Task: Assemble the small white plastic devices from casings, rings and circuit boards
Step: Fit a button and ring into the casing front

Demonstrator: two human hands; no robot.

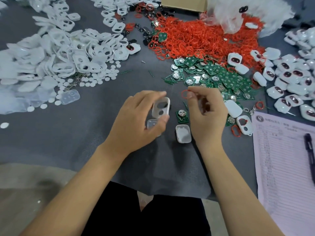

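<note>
Left hand (136, 114) grips the light, stiff front casing (161, 107) by its edges; right hand (207, 111) pinches a floppy red ring (184, 94).

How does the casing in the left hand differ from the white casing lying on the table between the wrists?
The held casing has two oval holes; the table casing shows none. The held casing is gripped tilted above the mat by the left hand; the table casing lies flat, hollow side up, untouched. Both are white plastic with rounded corners, similar in size.
</note>
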